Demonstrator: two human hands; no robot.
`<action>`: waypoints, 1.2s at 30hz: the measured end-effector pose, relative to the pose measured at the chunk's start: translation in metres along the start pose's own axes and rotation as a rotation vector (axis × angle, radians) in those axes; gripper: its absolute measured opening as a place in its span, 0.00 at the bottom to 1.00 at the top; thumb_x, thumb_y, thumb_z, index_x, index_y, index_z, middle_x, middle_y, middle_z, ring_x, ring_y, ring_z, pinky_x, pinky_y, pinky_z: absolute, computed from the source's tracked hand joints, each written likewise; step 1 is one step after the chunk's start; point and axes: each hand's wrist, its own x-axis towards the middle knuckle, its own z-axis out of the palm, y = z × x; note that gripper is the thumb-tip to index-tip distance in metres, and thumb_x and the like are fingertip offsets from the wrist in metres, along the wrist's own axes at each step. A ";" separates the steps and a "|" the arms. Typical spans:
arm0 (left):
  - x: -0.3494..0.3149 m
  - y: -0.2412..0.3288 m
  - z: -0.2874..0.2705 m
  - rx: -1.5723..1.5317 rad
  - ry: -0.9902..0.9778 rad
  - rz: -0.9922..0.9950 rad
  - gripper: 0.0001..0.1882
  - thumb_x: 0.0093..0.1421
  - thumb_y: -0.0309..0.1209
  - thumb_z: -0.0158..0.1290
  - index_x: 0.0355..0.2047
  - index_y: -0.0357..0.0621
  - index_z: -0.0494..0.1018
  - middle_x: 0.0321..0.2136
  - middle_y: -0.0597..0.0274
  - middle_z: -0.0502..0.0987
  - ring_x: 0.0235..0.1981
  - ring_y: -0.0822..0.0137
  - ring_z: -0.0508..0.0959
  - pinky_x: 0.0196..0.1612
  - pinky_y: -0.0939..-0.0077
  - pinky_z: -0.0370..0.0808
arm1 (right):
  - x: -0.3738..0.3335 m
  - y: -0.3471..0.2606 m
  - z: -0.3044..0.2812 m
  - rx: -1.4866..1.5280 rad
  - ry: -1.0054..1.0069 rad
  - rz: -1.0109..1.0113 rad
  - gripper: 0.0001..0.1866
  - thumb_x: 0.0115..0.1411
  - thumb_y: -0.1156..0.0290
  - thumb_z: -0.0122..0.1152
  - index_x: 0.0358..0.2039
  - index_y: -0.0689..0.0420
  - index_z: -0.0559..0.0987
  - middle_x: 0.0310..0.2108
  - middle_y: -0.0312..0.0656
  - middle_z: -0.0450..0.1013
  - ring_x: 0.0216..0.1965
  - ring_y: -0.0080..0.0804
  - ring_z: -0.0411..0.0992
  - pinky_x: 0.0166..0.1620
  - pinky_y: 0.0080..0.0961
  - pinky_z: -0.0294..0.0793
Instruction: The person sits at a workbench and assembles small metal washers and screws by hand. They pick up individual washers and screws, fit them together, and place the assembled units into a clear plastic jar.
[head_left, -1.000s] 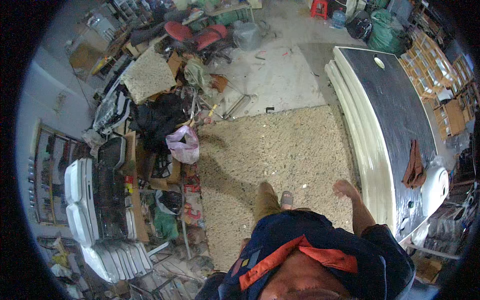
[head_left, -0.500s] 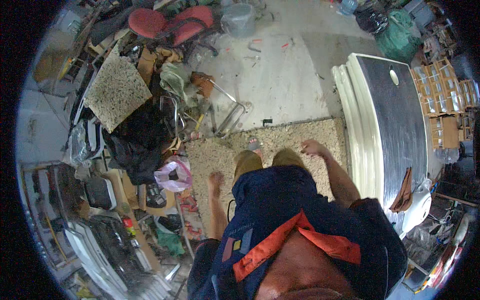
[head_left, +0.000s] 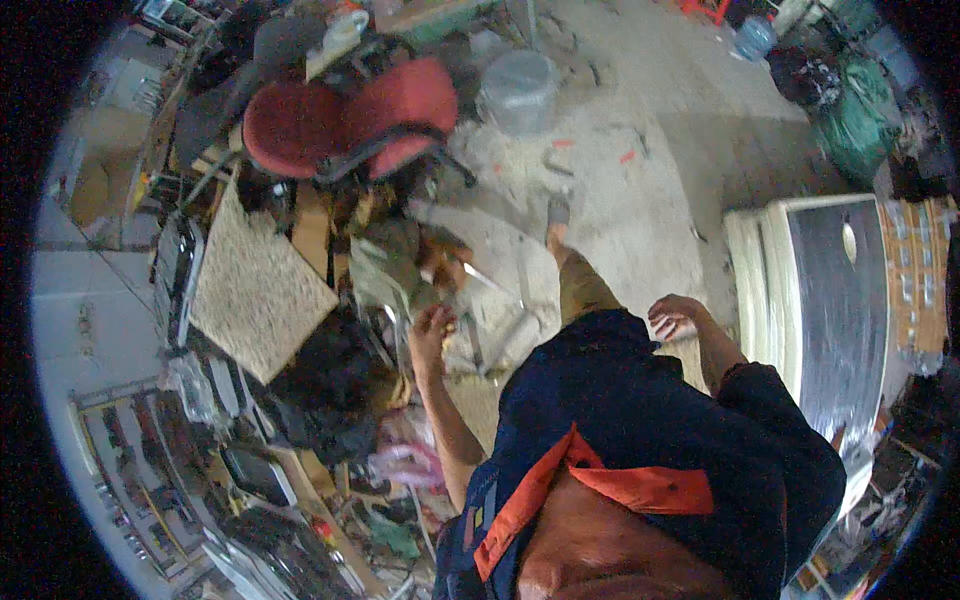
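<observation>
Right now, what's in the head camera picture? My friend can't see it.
A person in a dark, orange-collared shirt, seen from above, has one foot forward on a littered grey floor; left hand and right hand look empty. A red chair and a speckled board are at left, a wrapped stack at right.

Head cam: L fisheye of worn pair, upright, aimed steeply down.
Navy shirt (head_left: 650, 410): v. close, just under lens, fills lower ctr.
L hand (head_left: 430, 338) & R hand (head_left: 676, 314): mid-dist., ahead of shirt.
Concrete floor (head_left: 640, 95): farther, beyond shirt.
Red office chair (head_left: 395, 110): far, ahead-L of shirt.
Wrapped panel stack (head_left: 840, 300): ahead-R of shirt.
</observation>
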 end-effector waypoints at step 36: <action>1.146 0.462 0.364 1.082 -0.379 0.590 0.12 0.50 0.28 0.62 0.35 0.38 0.77 0.25 0.55 0.78 0.27 0.58 0.80 0.34 0.65 0.76 | -0.028 -1.065 -0.287 0.417 0.463 -2.131 0.10 0.53 0.72 0.62 0.35 0.63 0.79 0.28 0.42 0.74 0.28 0.33 0.72 0.38 0.36 0.76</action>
